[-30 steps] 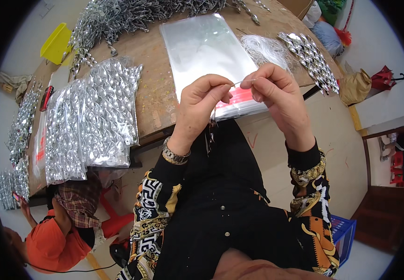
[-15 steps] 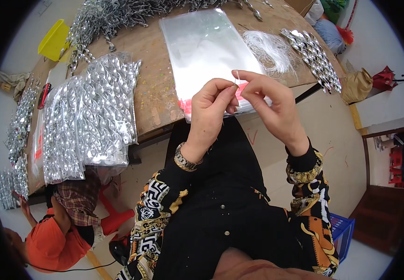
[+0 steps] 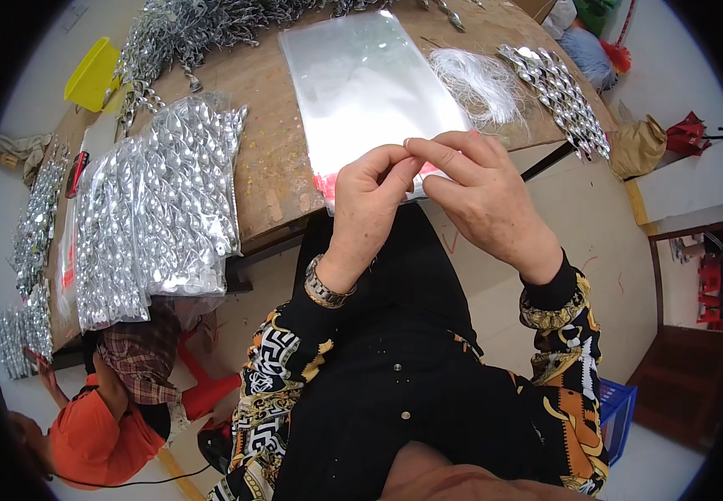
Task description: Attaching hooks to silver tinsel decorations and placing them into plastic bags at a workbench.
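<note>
A stack of clear plastic bags (image 3: pixel 361 83) with a red strip along its near end lies on the wooden table (image 3: pixel 261 159). My left hand (image 3: pixel 370 209) and my right hand (image 3: pixel 482 188) meet at that near edge, thumbs and forefingers pinched together on the edge of the top bag. A metal watch sits on my left wrist.
Filled bags of shiny silver pieces (image 3: pixel 157 209) lie at the table's left. Loose silver pieces (image 3: pixel 203 25) are heaped at the back, a row of silver pieces (image 3: pixel 558 92) and white threads (image 3: pixel 478 79) at the right. A yellow bin (image 3: pixel 90 75) stands far left. A person in orange (image 3: pixel 86 434) crouches lower left.
Both hands have stayed at the near edge of the bag stack, the fingers shifting and now pinching closer together over the red strip.
</note>
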Available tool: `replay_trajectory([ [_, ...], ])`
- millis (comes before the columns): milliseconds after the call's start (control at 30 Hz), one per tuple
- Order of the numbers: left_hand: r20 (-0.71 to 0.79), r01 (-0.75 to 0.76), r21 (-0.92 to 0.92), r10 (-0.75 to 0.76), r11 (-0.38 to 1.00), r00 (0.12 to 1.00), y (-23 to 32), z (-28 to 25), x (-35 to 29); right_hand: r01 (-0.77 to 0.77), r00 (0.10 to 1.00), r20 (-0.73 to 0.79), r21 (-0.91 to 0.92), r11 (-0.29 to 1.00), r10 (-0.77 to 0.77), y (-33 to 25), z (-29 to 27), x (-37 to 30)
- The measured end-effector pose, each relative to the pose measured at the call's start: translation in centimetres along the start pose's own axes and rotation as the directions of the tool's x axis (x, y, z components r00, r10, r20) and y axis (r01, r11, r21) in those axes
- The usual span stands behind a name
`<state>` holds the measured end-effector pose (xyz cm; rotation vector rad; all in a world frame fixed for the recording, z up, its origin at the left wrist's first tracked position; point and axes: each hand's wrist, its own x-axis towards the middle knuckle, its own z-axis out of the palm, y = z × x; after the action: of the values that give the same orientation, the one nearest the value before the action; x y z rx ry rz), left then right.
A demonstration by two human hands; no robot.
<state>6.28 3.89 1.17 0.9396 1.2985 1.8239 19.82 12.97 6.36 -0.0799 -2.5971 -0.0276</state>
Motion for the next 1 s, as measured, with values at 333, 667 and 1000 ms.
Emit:
replay_trajectory([
  [333,0.106,0.113,-0.094,-0.102,0.989,0.989,0.3,-0.7,0.3,-0.181,0.96,-0.128,0.39,0.903,0.248,0.3,1.4,-1.2],
  [667,0.238,0.126,-0.101,-0.099,0.987,0.966,-0.1,-0.9,0.0,-0.451,0.835,0.102,0.69,0.566,0.541,1.0,1.4,-1.2],
  [1000,0.296,0.187,-0.086,-0.154,0.979,0.943,0.0,-0.9,0.1,-0.412,0.858,0.072,0.688,0.598,0.508,0.9,1.3,-0.6],
])
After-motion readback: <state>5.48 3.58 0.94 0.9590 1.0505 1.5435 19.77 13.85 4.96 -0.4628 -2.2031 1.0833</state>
